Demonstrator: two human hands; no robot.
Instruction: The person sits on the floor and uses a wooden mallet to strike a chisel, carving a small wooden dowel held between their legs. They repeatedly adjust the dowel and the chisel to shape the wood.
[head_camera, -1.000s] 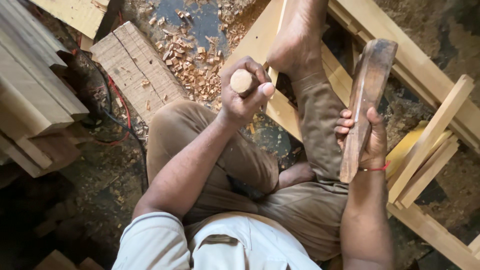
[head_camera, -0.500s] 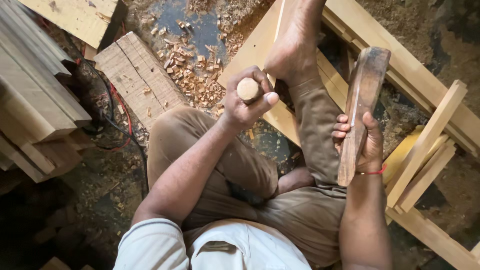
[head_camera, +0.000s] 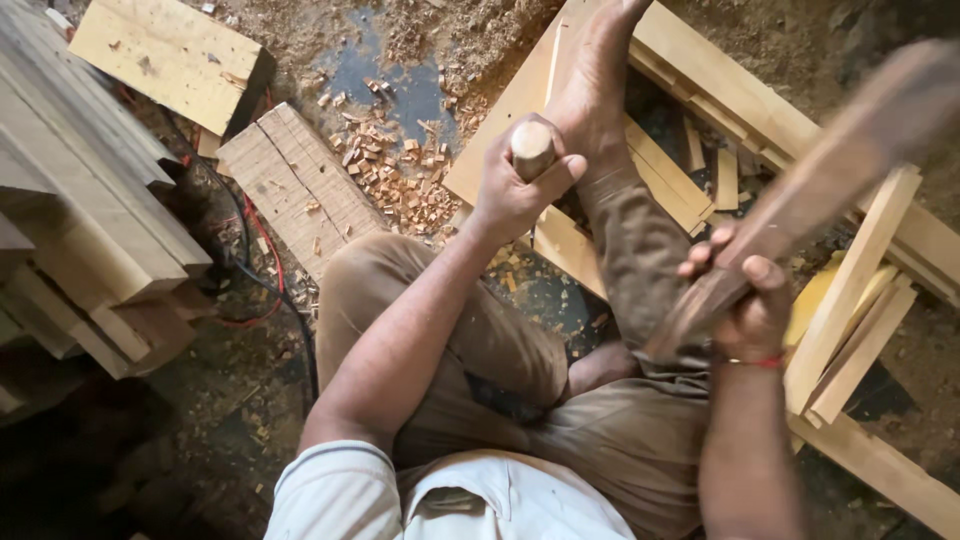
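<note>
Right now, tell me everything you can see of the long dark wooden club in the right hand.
The long dark wooden club looks like worn brown wood, narrow at the grip and widening toward its far end. It slants up and to the right, its upper part motion-blurred. The right hand wraps its lower end, fingers curled round it. Behind it lie pale wooden slats. Nothing else visibly touches it.

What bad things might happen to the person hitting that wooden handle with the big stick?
The wooden club in the right hand is blurred mid-swing, so it might miss the handle and hit the left hand gripping it. The bare foot rests on the wooden frame right beside the handle, so a slip might hurt it too.
</note>
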